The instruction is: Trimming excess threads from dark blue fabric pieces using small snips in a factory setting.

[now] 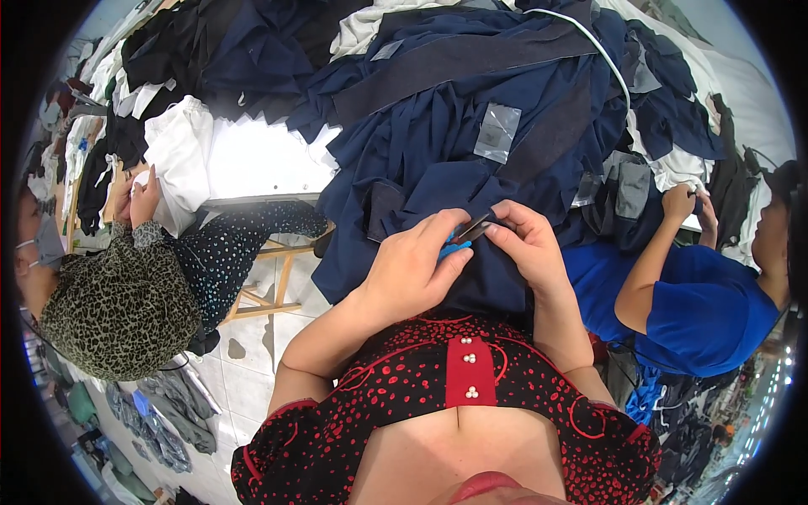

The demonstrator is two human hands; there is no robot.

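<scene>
My left hand (411,268) is closed around small thread snips with blue handles (454,250). The dark blades point toward my right hand (530,250), whose thumb and forefinger pinch the edge of a navy garment (484,284). Blade tips and pinched edge lie close together; whether they touch I cannot tell. The garment drapes over my lap and runs up into a large navy heap. A clear plastic packet (498,132) rests on the heap, just beyond my hands.
A white cord (589,35) curves over the heap. On the left, a person in a leopard-print top (122,299) handles white cloth (178,151) beside a white tabletop (265,160). On the right works a person in a blue top (703,295). A wooden stool (282,282) stands lower left.
</scene>
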